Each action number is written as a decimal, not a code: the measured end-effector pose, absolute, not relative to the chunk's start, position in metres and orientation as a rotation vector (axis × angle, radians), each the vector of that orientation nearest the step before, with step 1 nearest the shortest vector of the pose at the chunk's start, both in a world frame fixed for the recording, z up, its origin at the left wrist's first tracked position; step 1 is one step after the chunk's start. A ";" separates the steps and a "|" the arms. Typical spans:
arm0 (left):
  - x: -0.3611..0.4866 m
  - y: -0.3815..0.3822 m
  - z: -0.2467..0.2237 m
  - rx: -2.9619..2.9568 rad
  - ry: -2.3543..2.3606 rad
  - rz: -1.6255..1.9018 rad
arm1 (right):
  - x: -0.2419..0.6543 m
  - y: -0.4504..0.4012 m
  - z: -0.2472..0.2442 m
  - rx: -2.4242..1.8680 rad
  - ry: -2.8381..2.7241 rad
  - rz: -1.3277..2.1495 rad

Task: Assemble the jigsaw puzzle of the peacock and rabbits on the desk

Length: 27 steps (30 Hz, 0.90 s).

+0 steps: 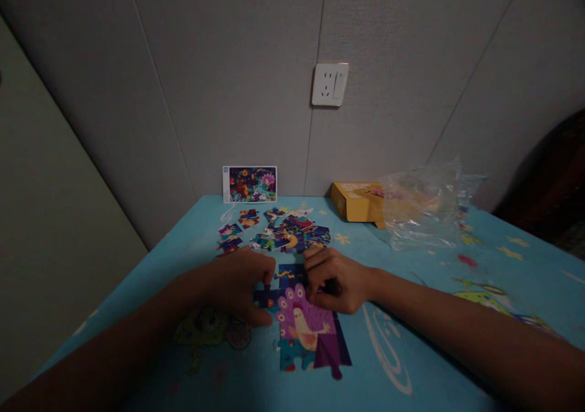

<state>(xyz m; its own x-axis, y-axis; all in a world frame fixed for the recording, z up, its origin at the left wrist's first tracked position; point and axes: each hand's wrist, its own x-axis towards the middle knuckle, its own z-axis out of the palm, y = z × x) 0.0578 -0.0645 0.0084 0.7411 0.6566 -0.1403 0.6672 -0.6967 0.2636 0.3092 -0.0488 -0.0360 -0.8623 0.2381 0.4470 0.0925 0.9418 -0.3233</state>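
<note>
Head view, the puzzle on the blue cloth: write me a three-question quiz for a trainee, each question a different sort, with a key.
1. Which end of the yellow box does the clear plastic bag overlap in this view?
A) Left
B) Right
C) Neither

2. True or false: the picture card is farther left than the wall socket.

3. Fill in "apart" or "pinched together": the left hand is beside the joined puzzle section, its thumb and index finger ____.

Key: 1 B; 2 true; 3 apart.
</note>
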 end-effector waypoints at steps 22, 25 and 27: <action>0.056 -0.062 0.005 2.639 0.993 -0.013 | 0.305 -0.051 -0.035 -0.292 -2.595 0.335; 0.055 -0.062 0.004 2.641 0.984 0.011 | 0.304 -0.051 -0.035 -0.297 -2.603 0.334; 0.054 -0.062 0.004 2.651 0.982 0.026 | 0.304 -0.051 -0.035 -0.290 -2.591 0.343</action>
